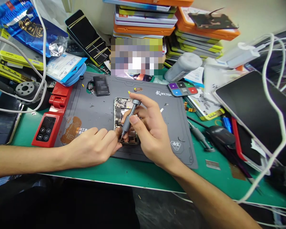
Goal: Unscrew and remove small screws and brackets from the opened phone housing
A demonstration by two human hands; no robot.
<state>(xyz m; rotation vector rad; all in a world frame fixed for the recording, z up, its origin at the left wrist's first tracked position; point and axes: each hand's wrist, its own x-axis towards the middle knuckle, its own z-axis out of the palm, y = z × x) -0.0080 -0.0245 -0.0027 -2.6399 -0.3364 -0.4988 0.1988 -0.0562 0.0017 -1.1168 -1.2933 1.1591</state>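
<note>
An opened phone (120,104) with its inner boards bare lies on the grey work mat (95,111). My right hand (152,130) is closed around a grey precision screwdriver (127,123). The forefinger rests near its top cap, and the thin tip points down at the phone's lower left corner. My left hand (95,148) has its fingers curled at that same corner, gripping the phone's edge close to the screwdriver tip. The hands cover much of the phone's lower half and right side. Beyond the phone lie a black battery-like block (101,86) and a small copper-coloured part (138,89).
A red device (44,128) with buttons flanks the mat on the left. To the right are another screwdriver (200,135), a multicoloured case (182,89), a dark tablet-like panel (250,105) and a white cable (274,101). Stacked boxes (145,20) stand behind.
</note>
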